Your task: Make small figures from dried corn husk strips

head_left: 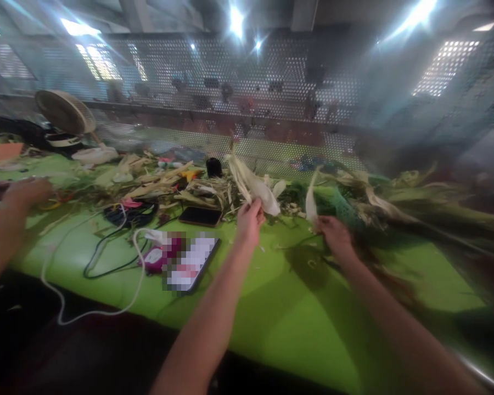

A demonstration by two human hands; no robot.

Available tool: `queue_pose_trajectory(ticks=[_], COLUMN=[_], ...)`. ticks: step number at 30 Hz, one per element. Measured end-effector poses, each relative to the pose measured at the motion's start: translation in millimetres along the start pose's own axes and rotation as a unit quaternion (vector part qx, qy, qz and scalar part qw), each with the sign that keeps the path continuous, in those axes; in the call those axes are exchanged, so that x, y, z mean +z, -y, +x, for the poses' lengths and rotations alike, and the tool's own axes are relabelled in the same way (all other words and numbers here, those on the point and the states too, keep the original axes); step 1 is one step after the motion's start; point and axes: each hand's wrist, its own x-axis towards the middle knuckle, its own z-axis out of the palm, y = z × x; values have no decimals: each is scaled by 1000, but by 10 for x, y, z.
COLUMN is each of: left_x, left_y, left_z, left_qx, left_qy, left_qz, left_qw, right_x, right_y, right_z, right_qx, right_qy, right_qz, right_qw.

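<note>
Basically, pale husks (260, 192) are pinched mid-frame by the left hand (250, 220), a thin strip (310, 202) right of centre by the right hand (336, 237), fingers nearly closed; either (papery-looking stuff) could be torn by a hard tug.

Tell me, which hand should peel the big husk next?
Probably the right hand: it pinches just a small husk, while the left hand holds the big husk and could steady it. The right may need to free its grip first.
</note>
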Motion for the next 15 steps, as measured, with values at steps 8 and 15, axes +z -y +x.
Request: queue_pose_trajectory(ticks=[8, 15], left_x=[69, 99], left_y=[337, 498], left_z=[-152, -124], left_qx=[-46, -54], left_qy=[136, 121], left_qz=[250, 287], left_qw=[957, 949], right_x=[-101, 15], right_y=[456, 517], right_z=[-343, -453], right_qx=[-89, 32], right_qy=[84, 173], right_qz=[-84, 72], right_qw=[989, 982])
